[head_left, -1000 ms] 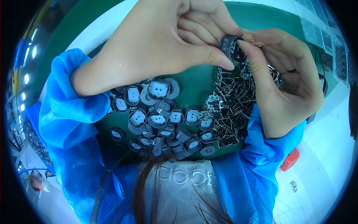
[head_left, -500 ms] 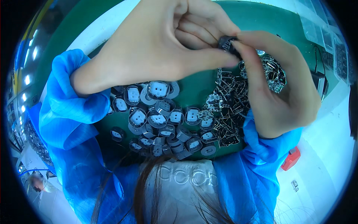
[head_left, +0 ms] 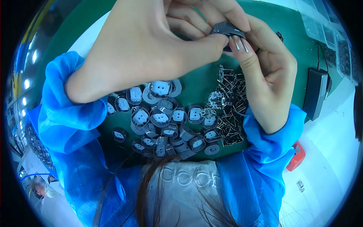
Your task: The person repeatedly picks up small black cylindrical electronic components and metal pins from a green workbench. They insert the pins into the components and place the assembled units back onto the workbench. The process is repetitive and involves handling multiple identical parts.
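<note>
Between the fingertips of both hands, above the far part of the green mat, is a dark round plug housing (head_left: pixel 228 29). Two shiny metal pins stick out of it over my right thumb. My left hand (head_left: pixel 170 41) pinches its left side with thumb and fingers. From the right, my right hand (head_left: pixel 266 64) closes on it, thumb against the pins. Below the hands lies a heap of similar round grey housings (head_left: pixel 160 118) with pale two-holed inserts. Beside that heap is a pile of metal pins (head_left: pixel 231 128) with small circuit boards (head_left: pixel 216 100) among them.
The green mat (head_left: pixel 196 70) covers the white table (head_left: pixel 321 151). At the right stand a black box (head_left: pixel 315 92) with a cable and clear plastic trays (head_left: pixel 329 34). A red object (head_left: pixel 296 156) lies near my right sleeve. Another person (head_left: pixel 39 187) appears far left.
The housing has been raised slightly away from me and turned, so its two metal pins now show. My right hand has shifted left and rolled, its thumb now on the pins.
</note>
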Tool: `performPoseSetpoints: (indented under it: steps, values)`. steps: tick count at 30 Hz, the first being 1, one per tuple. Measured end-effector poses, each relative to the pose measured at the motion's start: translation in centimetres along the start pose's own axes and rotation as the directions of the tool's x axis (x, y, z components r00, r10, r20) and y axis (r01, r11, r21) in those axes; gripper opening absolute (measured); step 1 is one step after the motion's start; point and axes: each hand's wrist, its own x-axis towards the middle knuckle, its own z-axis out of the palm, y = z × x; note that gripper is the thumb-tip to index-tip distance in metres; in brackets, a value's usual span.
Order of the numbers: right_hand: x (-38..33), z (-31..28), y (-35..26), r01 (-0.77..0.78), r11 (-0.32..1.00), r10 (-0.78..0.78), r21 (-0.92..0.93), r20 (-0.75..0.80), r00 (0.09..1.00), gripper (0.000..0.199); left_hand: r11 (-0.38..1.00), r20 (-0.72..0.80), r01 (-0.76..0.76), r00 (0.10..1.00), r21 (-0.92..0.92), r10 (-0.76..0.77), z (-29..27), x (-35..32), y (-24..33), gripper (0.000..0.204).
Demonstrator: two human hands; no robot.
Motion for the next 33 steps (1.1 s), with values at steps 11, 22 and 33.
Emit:
performPoseSetpoints:
  steps: [11, 22, 33]
  values:
    - [0.2, -1.3, 0.3, -0.067, 0.979, 0.07, -0.195, 0.009, 0.997, 0.031, 0.993, -0.059, -0.1, 0.993, 0.058, 0.103, 1.1, -0.3, -1.6, 0.033]
    - [0.9, -1.4, -1.2, -0.171, 0.978, 0.169, 0.117, 0.034, 0.985, 0.028, 0.837, -0.035, -0.298, 0.935, 0.459, 0.352, 0.2, -0.2, -0.5, 0.031]
    - [1.9, -0.5, -1.7, -0.086, 0.994, 0.092, -0.061, 0.101, 0.991, 0.025, 0.561, 0.155, -0.424, 0.872, 0.71, 0.463, -2.2, -1.1, 1.2, 0.03]
